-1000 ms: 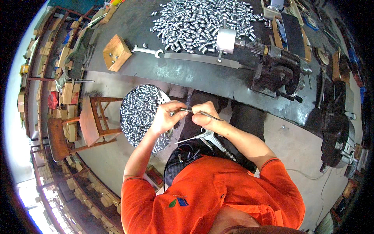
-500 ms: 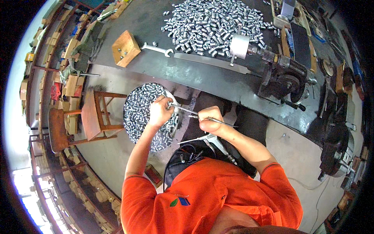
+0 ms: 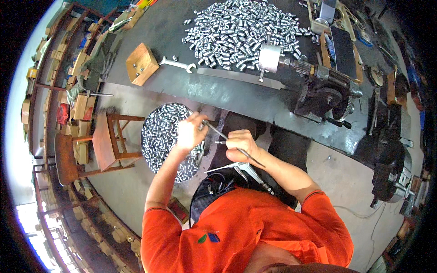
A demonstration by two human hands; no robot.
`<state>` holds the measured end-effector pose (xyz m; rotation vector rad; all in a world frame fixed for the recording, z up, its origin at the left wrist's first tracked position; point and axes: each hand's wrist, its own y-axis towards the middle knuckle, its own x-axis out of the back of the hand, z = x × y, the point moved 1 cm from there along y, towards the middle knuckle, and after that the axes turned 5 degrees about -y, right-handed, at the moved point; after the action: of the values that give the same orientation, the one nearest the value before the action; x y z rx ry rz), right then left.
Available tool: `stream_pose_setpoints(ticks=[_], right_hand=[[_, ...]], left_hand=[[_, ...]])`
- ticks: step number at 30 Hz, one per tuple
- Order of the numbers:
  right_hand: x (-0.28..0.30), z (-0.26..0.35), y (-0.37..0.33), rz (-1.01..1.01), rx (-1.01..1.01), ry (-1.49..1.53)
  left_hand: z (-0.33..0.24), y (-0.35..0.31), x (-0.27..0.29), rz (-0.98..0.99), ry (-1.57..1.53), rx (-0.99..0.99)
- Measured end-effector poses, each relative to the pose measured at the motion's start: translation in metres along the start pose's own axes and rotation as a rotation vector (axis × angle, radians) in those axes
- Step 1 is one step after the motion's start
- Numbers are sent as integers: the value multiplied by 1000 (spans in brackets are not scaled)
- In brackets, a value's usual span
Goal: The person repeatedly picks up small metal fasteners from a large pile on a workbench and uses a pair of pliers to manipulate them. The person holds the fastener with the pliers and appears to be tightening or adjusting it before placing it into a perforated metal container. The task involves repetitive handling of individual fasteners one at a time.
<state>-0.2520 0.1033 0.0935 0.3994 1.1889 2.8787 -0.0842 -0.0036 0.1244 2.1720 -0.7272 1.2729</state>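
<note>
My right hand (image 3: 241,144) is closed around a thin metal rod (image 3: 218,131), which slants from beside my left fingers down past my right wrist. A short metal tip (image 3: 220,142) also sticks out of the right fist; the rest of it is hidden. Over the round tub's right side, my left hand (image 3: 191,133) has its fingers curled together at the rod's upper end. What they pinch is hidden. Small shiny metal sleeves (image 3: 160,136) fill the tub below. An air blow gun (image 3: 246,169) with a thin nozzle lies across my lap, below my right hand.
On the dark workbench (image 3: 182,86) ahead are a large heap of metal sleeves (image 3: 241,34), an open-end wrench (image 3: 178,64), a wooden box (image 3: 142,63) and a geared machine (image 3: 318,88). A wooden stool (image 3: 105,142) stands left of the tub, before shelves (image 3: 86,214).
A metal sleeve seen in my left fingers before no longer shows. The left hand has turned and the rod is steeper. My right hand has shifted slightly left; the whole view has moved a little.
</note>
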Motion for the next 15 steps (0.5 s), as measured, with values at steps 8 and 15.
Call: stream_pose_setpoints(ticks=[8, 15], right_hand=[[1, -6, -1, -66, -3, -87], [-6, -9, -4, -82, -120, -13]], left_hand=[[-18, 165, 49, -108, -500, 175], [-28, 189, 71, -196, -960, -37]])
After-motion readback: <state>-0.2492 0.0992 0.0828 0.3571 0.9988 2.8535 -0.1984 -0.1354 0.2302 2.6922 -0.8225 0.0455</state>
